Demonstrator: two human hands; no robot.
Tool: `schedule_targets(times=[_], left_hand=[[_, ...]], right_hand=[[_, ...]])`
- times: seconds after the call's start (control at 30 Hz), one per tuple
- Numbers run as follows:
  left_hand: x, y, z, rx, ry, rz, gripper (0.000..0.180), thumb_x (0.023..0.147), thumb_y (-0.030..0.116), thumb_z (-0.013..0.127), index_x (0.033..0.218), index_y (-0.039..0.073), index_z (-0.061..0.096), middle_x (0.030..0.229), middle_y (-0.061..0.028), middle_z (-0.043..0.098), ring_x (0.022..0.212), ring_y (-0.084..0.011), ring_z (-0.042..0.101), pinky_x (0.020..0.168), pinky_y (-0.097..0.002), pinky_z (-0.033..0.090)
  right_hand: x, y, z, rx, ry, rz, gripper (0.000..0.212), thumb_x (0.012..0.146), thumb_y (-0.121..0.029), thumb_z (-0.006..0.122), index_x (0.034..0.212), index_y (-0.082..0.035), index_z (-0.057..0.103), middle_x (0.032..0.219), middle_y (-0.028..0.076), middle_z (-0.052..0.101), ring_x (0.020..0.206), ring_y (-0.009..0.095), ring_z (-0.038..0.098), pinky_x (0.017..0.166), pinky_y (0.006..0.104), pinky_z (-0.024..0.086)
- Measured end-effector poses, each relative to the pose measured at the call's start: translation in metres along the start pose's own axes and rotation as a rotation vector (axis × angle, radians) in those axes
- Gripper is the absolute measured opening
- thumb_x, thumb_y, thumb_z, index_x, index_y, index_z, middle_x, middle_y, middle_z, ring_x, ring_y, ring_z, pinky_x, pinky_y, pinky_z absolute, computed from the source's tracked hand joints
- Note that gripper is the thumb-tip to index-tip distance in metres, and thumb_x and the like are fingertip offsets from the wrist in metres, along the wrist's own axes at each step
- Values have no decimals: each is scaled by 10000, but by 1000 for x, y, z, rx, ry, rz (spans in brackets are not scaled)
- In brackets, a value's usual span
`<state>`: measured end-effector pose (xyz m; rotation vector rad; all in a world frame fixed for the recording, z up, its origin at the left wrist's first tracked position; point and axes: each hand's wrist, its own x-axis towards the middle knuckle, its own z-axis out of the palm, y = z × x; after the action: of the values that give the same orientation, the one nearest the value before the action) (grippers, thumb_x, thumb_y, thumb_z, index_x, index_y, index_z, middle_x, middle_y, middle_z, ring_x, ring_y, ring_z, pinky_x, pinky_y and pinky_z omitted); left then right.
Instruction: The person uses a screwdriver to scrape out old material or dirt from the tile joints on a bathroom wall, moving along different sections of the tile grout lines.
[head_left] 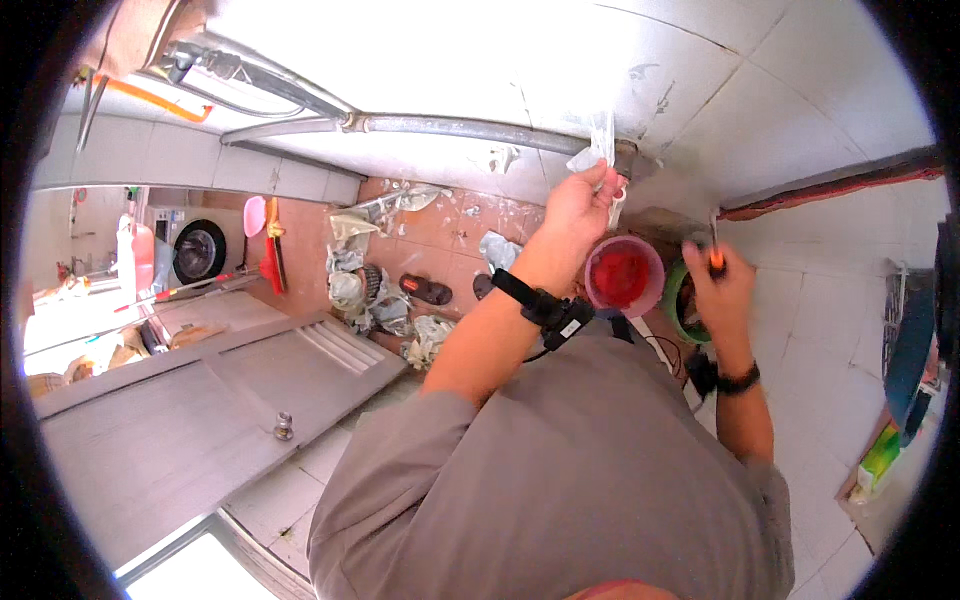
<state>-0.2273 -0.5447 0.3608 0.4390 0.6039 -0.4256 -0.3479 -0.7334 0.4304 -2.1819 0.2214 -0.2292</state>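
Observation:
My left hand [582,208] is raised to the wall corner with its fingers pinched on a thin, whitish translucent strip [600,142]. A small white piece [618,203] shows just beside the fingertips, near the end of a grey pipe [455,127]. My right hand [724,300] is wrapped around a hand tool [716,257] with an orange-and-black handle; its thin metal end points toward the wall, and its exact kind is unclear. Between my hands sits a pink bucket [652,268] with red inside. A green bucket [683,325] is partly hidden by my right hand.
Crumpled plastic and scraps [350,290] litter the tiled floor at left, around a dark slipper [426,290]. A grey door [250,400] stands at lower left. Beyond it are a washing machine [198,250] and a pink bottle [135,258]. A reddish-brown pipe [835,187] runs along the right wall.

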Motion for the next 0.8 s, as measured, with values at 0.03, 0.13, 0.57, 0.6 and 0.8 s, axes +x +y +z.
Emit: schedule_targets(times=[0.03,0.13,0.57,0.6,0.8], left_hand=[[4,0,-13,-15,-1,10,209,900,5,591,1071,-78,505,997,-142,539,862,-207,577,716,-274,558],[4,9,-19,289,-236,124,211,895,5,594,1084,-56,523,1026,-123,557,875,-193,581,688,-264,553],[-63,-48,24,430,-3,88,99,887,22,580,973,-27,573,892,-83,608,680,-162,611,598,-277,540],[-66,-55,22,422,-37,43,93,883,12,580,965,-30,569,876,-83,605,683,-162,611,602,-274,537],[-72,-68,3,814,-199,33,297,801,10,656,1079,-37,562,904,-131,632,752,-202,643,658,-303,547]], right_hand=[[22,-11,11,-31,7,-69,341,831,-214,726,685,-8,497,591,5,441,586,81,388,527,269,355],[76,-40,51,-50,-15,-164,361,837,-290,717,745,25,566,586,13,465,579,84,419,528,269,369],[107,15,72,-183,-137,-185,313,799,-294,693,897,2,662,788,199,647,695,336,610,634,416,461],[102,34,61,-184,-126,-175,313,799,-294,693,897,2,662,788,199,647,695,336,610,634,416,461],[22,79,5,-109,-179,215,272,817,-193,700,992,1,626,905,135,665,756,220,625,650,323,486]])
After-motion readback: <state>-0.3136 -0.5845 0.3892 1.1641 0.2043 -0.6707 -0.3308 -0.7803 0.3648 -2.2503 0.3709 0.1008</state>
